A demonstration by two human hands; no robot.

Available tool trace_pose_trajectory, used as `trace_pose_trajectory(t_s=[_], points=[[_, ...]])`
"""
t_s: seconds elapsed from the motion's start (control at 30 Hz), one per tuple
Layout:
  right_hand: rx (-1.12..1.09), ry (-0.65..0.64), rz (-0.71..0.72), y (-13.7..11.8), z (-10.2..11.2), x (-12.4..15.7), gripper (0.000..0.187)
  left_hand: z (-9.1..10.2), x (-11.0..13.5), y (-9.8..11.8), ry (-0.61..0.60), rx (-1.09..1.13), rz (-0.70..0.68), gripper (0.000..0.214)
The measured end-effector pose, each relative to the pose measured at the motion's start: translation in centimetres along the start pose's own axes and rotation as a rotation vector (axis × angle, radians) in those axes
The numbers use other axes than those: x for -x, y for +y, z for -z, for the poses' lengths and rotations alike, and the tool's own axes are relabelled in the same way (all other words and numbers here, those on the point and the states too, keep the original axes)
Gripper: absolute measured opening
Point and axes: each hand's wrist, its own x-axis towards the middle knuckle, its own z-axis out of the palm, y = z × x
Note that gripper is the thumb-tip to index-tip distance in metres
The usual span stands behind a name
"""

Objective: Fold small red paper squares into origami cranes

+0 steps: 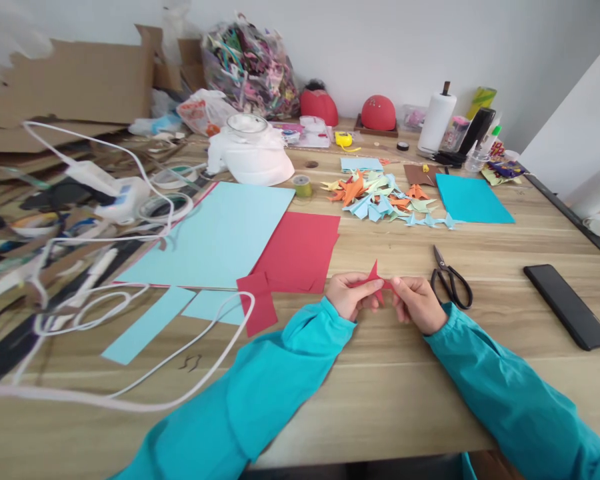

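Between my two hands is a small red folded-paper figure [375,272] with a pointed tip standing up. My left hand [349,293] pinches its left side between thumb and fingers. My right hand [419,302] grips the opposite end, fingers closed on the paper. Both hands are above the wooden table [380,387], near its front. Just right of my right hand lies a pair of black-handled scissors [450,277], blades pointing away. Red paper sheets [300,250] lie beyond my left hand, and a smaller red piece [258,303] is to its left.
A pile of folded paper figures [375,197] lies at the back, beside a turquoise sheet [475,199]. Light blue paper [215,227] covers the left middle. A white cable [220,357] loops across the left side, near my left sleeve. A black phone [570,307] lies at right.
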Motion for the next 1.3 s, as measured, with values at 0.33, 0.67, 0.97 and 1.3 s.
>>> trace_pose_trajectory(t_s=[0.33,0.67,0.97,1.3], points=[[-0.114,-0.044,0.065,0.4,0.0,-0.1,0.037,0.0,0.0,0.0,-0.087,0.038,0.006,0.029],[-0.186,-0.021,0.124,0.6,0.0,-0.2,0.027,0.2,-0.2,-0.5,-0.055,-0.056,-0.087,0.027],[-0.004,0.0,0.193,0.1,0.2,0.0,0.027,0.2,0.0,-0.2,-0.044,-0.213,-0.11,0.025],[0.011,-0.021,0.195,0.0,0.2,0.1,0.03,-0.2,0.5,0.7,-0.125,-0.235,-0.056,0.022]])
